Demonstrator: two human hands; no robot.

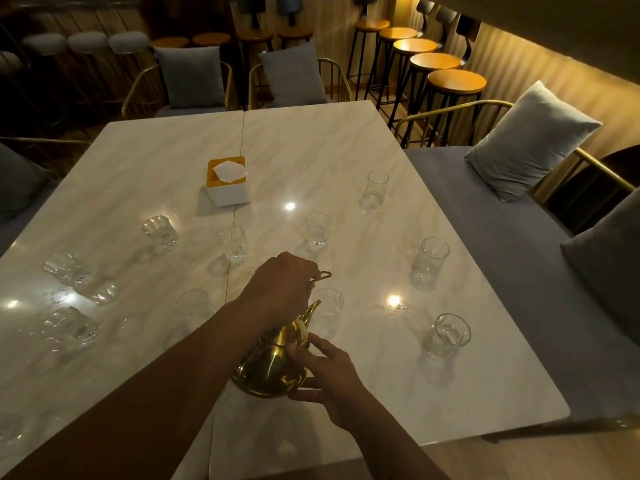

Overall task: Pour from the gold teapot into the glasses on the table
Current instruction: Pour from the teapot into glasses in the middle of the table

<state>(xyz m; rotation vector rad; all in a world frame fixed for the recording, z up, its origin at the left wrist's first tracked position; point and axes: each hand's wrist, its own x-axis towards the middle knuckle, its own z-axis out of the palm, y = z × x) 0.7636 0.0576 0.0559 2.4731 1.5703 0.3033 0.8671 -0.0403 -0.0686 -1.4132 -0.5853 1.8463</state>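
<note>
Teapot (273, 365), gold, sitting on the near middle of the marble table (156, 161), spout pointing away toward a glass (329, 304) just beyond it. Right hand (325, 372) wrapping the pot's right side at the handle, fingers curling closed on it. Left hand (280, 289) hovering over the pot's top, fingers pinching narrow on a small gold loop-shaped piece (322, 275), possibly the lid; cannot tell for certain.

Glasses, clear, all standing upright and apart from one another:
- one (195, 306) just left of the left forearm
- three across the middle (161, 233), (234, 242), (317, 230)
- three down the right side (374, 188), (429, 261), (446, 334)
- three more at the left edge (67, 268), (104, 292), (69, 327), blurring in glare

Tissue box (227, 180), white with yellow top, resting at the table's centre seam, well apart from the pot.

Grey cushions (530, 140) lying on a bench to the right; round stools (457, 81) lining the far wall.
</note>
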